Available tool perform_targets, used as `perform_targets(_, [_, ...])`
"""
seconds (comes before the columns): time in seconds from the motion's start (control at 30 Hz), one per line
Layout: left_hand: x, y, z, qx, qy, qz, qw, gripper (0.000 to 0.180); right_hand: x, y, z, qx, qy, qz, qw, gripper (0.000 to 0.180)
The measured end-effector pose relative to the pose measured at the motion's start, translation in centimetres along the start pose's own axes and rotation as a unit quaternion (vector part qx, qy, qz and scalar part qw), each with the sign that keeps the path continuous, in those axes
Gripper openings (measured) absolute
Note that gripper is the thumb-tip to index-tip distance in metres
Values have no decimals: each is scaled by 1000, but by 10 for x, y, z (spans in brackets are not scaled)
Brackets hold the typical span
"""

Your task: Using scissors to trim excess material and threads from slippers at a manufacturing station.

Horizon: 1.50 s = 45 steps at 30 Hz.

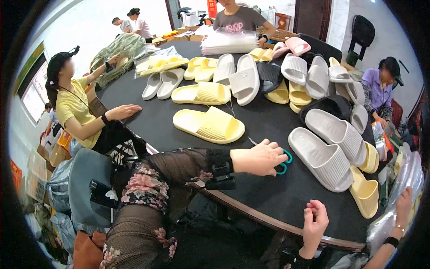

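Note:
My left hand (260,158) reaches across the black table, its fingers curved over the teal handles of a pair of scissors (288,157). The hand hides most of the scissors; a thin metal tip shows beyond it. My right hand (316,225) is raised by the table's near edge, loosely curled with thumb and fingers apart and holding nothing. Beyond my left hand, a yellow slide sandal (208,124) lies with a loose thread by its strap. Another yellow sandal (201,93) is behind it. Right of the scissors rests a large grey sandal (320,159).
More grey, yellow, black and pink sandals crowd the table's right and far side. A stack of clear plastic bags (230,42) lies before a person opposite. People sit left and right; another person's hand (404,207) touches plastic wrap (410,172). A grey chair (91,186) stands left.

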<state>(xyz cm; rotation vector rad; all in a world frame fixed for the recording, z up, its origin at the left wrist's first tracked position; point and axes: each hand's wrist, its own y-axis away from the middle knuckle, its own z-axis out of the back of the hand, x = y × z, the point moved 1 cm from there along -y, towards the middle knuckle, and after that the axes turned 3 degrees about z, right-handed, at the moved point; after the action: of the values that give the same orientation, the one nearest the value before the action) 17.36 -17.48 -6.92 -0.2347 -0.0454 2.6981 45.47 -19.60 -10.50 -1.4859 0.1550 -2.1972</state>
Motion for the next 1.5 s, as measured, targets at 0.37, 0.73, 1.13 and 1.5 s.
perform_targets(0.37, [-12,3,40,-182,-111,-158,964,56,-11,3,-3,-15,30,-18,999,19])
perform_targets(0.73, [57,103,132,-209,-272,48,938,61,8,-1,-2,11,13,-32,999,21])
perform_targets(1.13, [139,248,185,-169,-388,290,858,57,7,-2,-4,15,12,-38,999,21])
perform_targets(1.5, [174,291,181,-111,-458,356,807,65,-6,2,-5,-23,11,-59,998,18])
